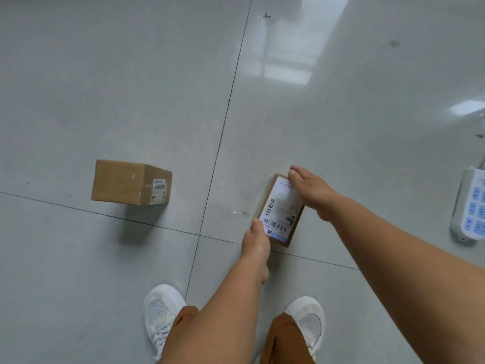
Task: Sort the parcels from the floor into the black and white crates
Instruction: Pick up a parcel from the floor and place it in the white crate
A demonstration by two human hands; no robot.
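Evidently the sort is under way but unfinished: two parcels are on the floor (105,74) and neither crate is in view, so the count already sorted cannot be told. Left hand (256,241) grips the near end of the small parcel (279,210), its fingers (255,225) curled over the near left corner; right hand (311,191) clasps the far end, fingers (294,170) hooked over the far edge. Whether the parcel is already lifted or rests on the tile cannot be told. It is a flat brown cardboard box, long and narrow, its top face between the two sets of fingers covered by a glossy white label with barcodes. Well to the left of the left fingers stands a larger box (131,182): plain brown carton, nearly cubic, taped seam, small label on its end, untouched. Right of the right fingers lies a white power strip (469,206). Floor is smooth, grey, reflective tile with dark joints.
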